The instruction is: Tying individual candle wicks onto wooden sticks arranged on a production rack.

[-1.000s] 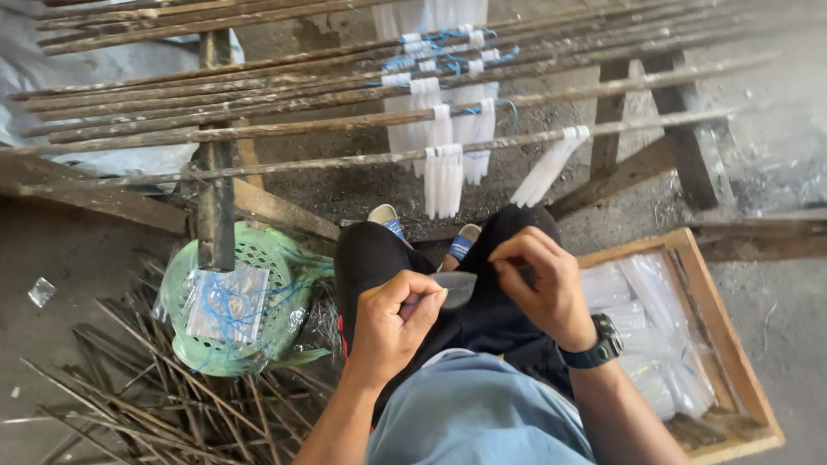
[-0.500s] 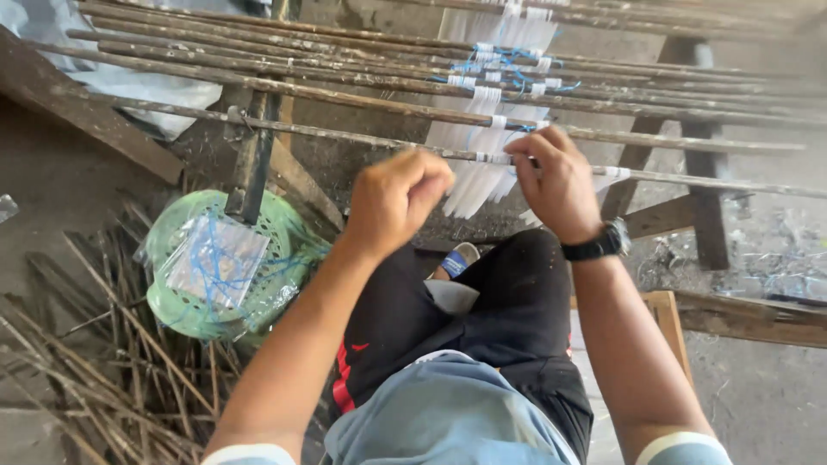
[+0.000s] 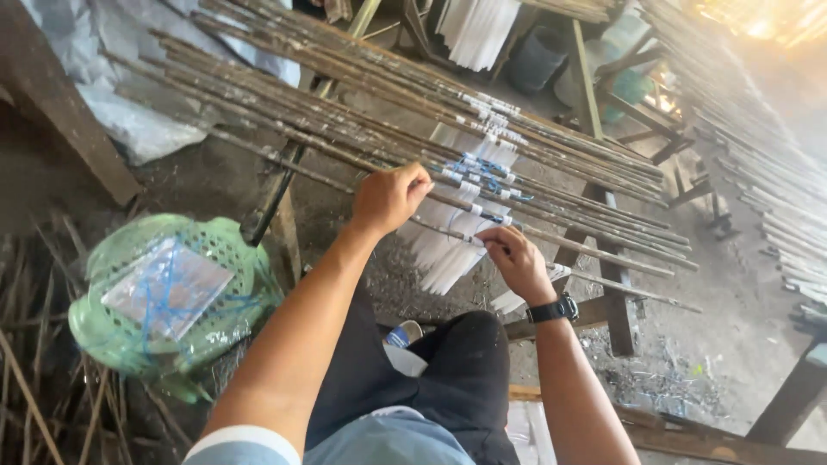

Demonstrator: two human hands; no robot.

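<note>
Rack of poles [image 3: 362,129]: I see long dark bamboo poles lying side by side across a timber frame, running from upper left to lower right; they fill the middle of my view
Change since a second ago: both of my hands were low at my lap, working a small piece between them; half a second ago they had risen to the poles, and now they are set on the nearest one, so I judge the work has passed from preparing at the lap to fixing at the rack
Green basket [image 3: 164,301]: plastic, on the ground to my left, holding a clear packet bound with blue string; it has not shifted
White strips [image 3: 452,245]: thin white pieces hanging in bunches under the poles, just below my hands, bound with pale tape and blue ties
Left hand [image 3: 389,198]: grip narrow, thumb and fingers pinched on the nearest pole above the strips
Right hand [image 3: 515,258]: grip narrow, fingertips closed on the taped band where a strip bunch meets the same pole; black watch on the wrist
Edges: the nearest pole is the front edge of the rack; a second rack runs along the right side
Open room: bare ground between rack and knees, loose sticks to the far left, a wooden tray edge low right
</note>
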